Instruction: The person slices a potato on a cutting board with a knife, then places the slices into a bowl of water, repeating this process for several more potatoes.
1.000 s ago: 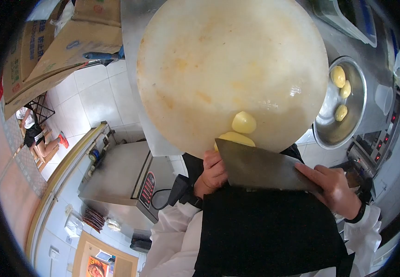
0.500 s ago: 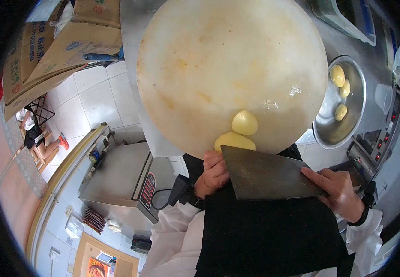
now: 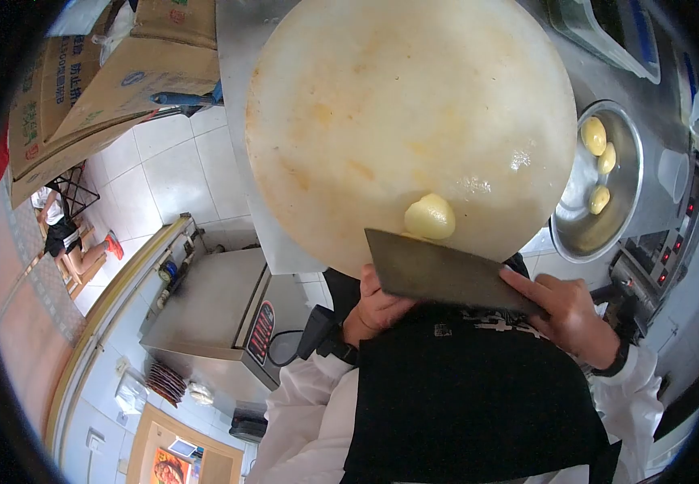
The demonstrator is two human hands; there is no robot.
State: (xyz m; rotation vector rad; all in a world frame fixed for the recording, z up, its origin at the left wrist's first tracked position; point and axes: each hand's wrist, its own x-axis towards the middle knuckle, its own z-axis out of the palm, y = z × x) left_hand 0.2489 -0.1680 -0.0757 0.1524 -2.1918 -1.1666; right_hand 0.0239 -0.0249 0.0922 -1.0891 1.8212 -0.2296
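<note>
1. In the head view, my right grip point(image 3: 567, 310) is closing firmly around the handle end of a cleaver point(image 3: 446, 276), with the index finger lying along the blade.
2. From that grip the blade is stretching leftward and slightly away from me, its far corner ending just ahead of my left grip point(image 3: 375, 306).
3. My left grip is resting behind the blade with its fingers curling; the steel is hiding part of them, so I cannot tell how far open it is or whether it is having hold of anything.
4. A pale yellow potato point(image 3: 431, 214) is sitting ahead and to the right of my left grip, just beyond the blade, and a thin yellow edge point(image 3: 415, 235) is showing between the two.
5. The round chopping board point(image 3: 349, 105) is spreading ahead of both grips, lying on the metal worktop point(image 3: 238, 145).
6. Ahead and to the right of my right grip, a metal bowl point(image 3: 631, 189) is holding three yellow pieces point(image 3: 594, 137).
7. My black apron point(image 3: 462, 395) is hanging between and behind both grips.
</note>
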